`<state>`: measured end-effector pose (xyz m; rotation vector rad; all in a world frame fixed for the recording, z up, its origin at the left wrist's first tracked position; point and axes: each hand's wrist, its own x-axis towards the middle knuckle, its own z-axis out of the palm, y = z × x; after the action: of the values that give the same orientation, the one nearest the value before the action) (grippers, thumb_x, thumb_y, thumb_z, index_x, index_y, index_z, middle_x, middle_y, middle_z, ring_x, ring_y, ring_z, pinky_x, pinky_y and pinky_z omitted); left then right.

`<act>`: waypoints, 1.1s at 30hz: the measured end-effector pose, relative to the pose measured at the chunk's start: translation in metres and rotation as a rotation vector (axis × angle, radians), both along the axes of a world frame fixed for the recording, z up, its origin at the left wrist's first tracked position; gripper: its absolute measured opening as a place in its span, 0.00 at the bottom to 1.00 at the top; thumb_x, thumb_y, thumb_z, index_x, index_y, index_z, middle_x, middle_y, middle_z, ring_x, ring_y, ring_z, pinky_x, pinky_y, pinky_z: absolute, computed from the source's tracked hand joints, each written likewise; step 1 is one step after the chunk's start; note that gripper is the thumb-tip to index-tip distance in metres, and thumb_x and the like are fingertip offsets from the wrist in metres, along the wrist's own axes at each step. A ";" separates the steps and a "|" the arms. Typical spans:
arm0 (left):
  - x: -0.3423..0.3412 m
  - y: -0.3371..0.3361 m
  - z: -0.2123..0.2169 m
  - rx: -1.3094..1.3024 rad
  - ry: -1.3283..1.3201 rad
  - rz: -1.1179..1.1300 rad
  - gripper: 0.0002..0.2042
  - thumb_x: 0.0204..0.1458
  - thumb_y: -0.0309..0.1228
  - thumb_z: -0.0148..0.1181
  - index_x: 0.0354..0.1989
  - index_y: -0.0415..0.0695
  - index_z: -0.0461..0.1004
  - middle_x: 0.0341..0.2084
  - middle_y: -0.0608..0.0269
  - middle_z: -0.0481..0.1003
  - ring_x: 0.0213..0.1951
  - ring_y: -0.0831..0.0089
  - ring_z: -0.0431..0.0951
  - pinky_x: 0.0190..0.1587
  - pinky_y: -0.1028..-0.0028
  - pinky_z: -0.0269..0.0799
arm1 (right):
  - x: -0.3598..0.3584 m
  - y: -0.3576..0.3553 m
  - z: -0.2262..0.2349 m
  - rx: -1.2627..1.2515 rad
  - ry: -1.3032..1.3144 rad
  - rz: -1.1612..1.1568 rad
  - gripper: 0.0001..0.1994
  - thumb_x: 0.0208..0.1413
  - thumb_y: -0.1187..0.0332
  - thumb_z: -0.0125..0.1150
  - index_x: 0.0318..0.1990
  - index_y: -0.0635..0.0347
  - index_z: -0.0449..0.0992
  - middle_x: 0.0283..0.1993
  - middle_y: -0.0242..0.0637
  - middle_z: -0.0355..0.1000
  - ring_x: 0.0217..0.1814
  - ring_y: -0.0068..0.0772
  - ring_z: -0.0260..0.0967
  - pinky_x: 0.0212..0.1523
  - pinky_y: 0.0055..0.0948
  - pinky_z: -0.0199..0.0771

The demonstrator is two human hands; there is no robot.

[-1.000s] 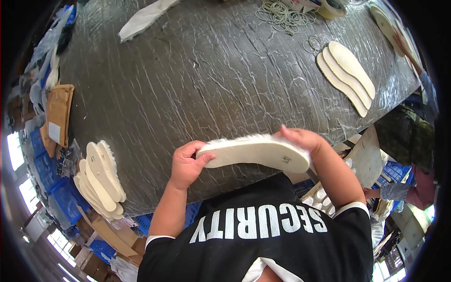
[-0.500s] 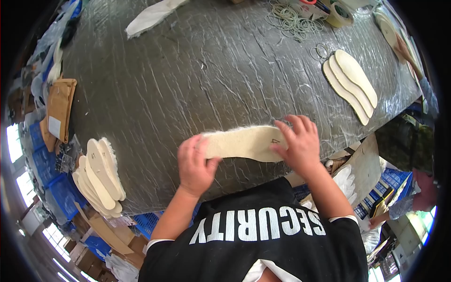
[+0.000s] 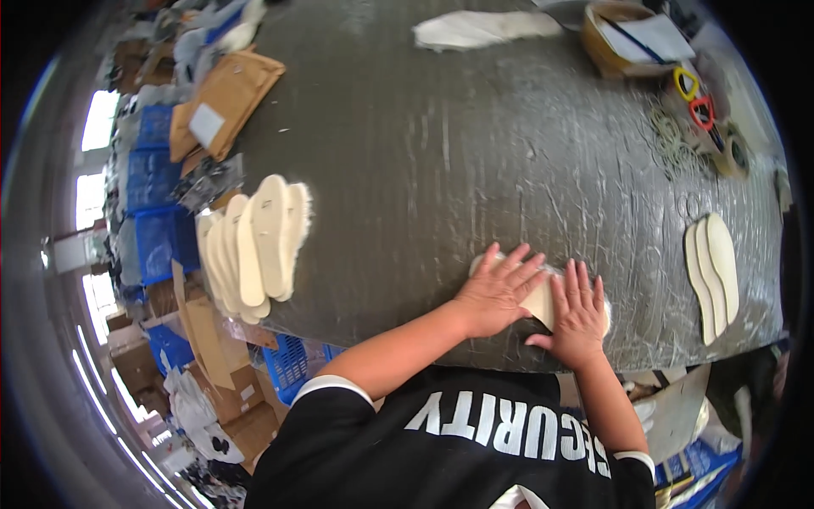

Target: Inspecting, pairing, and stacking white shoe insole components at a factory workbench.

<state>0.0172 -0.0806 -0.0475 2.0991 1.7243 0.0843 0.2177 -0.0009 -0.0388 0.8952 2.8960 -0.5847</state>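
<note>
A cream fleece insole (image 3: 538, 304) lies on the dark table in front of me, mostly covered by my hands. Across its left part my left hand (image 3: 498, 293) rests flat, fingers spread. My right hand (image 3: 578, 318) presses flat on its right part, with the thumb out to the side. White fluff shows along the insole's edge. To the left, several cream insoles (image 3: 270, 242) lie fanned in an overlapping pile. Three more insoles (image 3: 714, 271) overlap near the table's right end.
A white fleece piece (image 3: 483, 30) lies at the far side. Far right are a tape-ringed container (image 3: 610, 47), red-handled scissors (image 3: 702, 112), rubber bands (image 3: 674, 144) and a tape roll (image 3: 732, 159). Brown envelopes (image 3: 229, 97) and blue crates (image 3: 157, 242) line the left edge.
My hands have gone from holding the insole by its two ends to lying flat on top of it. The whole view has swung to the left.
</note>
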 end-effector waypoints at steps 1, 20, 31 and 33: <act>0.001 0.000 -0.004 0.030 -0.102 0.030 0.36 0.52 0.49 0.56 0.68 0.49 0.55 0.69 0.60 0.49 0.71 0.59 0.43 0.68 0.47 0.38 | 0.005 0.002 -0.002 0.009 0.019 -0.018 0.57 0.30 0.27 0.55 0.66 0.60 0.58 0.72 0.54 0.47 0.76 0.53 0.38 0.72 0.54 0.31; -0.289 -0.237 0.074 0.192 0.538 1.209 0.24 0.55 0.31 0.58 0.58 0.33 0.63 0.55 0.38 0.65 0.61 0.49 0.62 0.63 0.57 0.56 | 0.132 0.094 -0.011 0.485 0.226 -0.892 0.19 0.39 0.68 0.71 0.43 0.53 0.75 0.54 0.39 0.67 0.59 0.45 0.61 0.59 0.45 0.56; -0.049 0.052 0.042 0.227 -0.237 0.232 0.18 0.46 0.28 0.63 0.46 0.37 0.73 0.49 0.48 0.71 0.53 0.51 0.69 0.57 0.60 0.63 | 0.148 0.112 -0.013 0.293 -0.158 -0.821 0.16 0.44 0.62 0.66 0.42 0.54 0.75 0.48 0.47 0.69 0.40 0.44 0.71 0.40 0.38 0.75; 0.005 0.088 0.042 0.281 -0.366 -0.044 0.16 0.46 0.27 0.63 0.45 0.38 0.73 0.47 0.49 0.72 0.50 0.51 0.70 0.55 0.60 0.64 | 0.125 0.097 0.009 0.257 0.055 -0.804 0.17 0.48 0.62 0.64 0.45 0.55 0.73 0.50 0.46 0.68 0.39 0.44 0.72 0.39 0.38 0.75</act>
<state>0.0222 0.0077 -0.0058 2.1444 1.5130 0.6893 0.3431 0.0957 -0.0298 2.1260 2.5933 -0.2507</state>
